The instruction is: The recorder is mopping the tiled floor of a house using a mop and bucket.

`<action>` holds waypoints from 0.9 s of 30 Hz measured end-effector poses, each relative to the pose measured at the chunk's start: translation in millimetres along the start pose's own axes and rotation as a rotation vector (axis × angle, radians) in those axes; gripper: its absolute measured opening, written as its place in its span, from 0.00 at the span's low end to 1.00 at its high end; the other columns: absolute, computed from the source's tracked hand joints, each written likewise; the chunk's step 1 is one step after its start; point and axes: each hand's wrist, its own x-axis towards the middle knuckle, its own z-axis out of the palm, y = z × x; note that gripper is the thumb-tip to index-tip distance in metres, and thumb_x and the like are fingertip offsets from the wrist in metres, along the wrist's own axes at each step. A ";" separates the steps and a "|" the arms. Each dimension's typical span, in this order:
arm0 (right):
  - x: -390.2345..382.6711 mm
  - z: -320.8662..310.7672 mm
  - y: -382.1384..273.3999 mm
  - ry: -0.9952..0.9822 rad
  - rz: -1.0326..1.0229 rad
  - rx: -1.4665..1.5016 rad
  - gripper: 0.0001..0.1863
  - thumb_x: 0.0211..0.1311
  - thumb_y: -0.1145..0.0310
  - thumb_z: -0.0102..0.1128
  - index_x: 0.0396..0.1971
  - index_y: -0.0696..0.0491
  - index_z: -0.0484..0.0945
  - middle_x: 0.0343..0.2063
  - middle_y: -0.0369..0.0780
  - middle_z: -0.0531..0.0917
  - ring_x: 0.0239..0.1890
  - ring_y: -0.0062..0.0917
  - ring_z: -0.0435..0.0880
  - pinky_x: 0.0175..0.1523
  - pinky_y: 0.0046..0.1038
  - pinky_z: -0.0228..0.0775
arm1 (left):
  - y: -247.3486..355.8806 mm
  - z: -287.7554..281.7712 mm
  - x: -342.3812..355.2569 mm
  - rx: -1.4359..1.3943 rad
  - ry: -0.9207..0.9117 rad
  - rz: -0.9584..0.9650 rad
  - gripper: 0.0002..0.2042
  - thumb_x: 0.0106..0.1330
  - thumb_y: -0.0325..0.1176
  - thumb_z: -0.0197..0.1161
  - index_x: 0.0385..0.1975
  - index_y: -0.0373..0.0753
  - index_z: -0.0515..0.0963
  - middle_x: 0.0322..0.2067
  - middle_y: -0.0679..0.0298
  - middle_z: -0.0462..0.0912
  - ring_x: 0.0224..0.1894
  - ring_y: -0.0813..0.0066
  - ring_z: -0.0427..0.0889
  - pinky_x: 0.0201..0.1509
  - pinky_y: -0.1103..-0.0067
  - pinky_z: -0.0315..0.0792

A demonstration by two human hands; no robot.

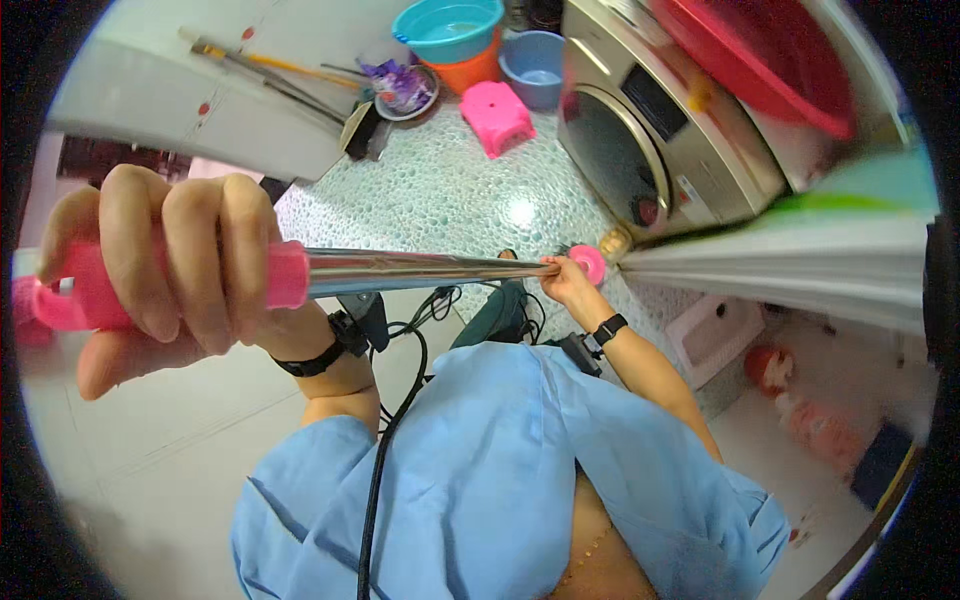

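My left hand [165,265] is raised close to the camera, fingers wrapped around the pink grip [285,275] of a long shiny metal pole [420,268]. The pole runs away from me down toward the floor. My right hand [565,282] is lower and farther out, pinching the pole just above its pink collar [590,262]. Both wrists wear black bands. A blue short-sleeved shirt [480,470] fills the lower middle, with a black cable [385,450] running down over it.
A front-loading washing machine [650,130] stands at the right with a red basin [770,55] on top. Beyond it on the pebble-patterned floor [450,190] are a pink stool [497,115], stacked teal, orange and blue basins [450,30], and brooms against a white wall [200,100].
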 end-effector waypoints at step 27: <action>92.9 390.3 177.0 0.234 0.546 -0.799 0.08 0.56 0.80 0.46 0.23 0.57 0.59 0.17 0.35 0.60 0.17 0.21 0.59 0.22 0.20 0.60 | 42.1 -121.4 10.4 1.031 0.629 0.448 0.24 0.62 0.53 0.46 0.48 0.40 0.62 0.17 0.70 0.58 0.13 0.83 0.54 0.16 0.86 0.52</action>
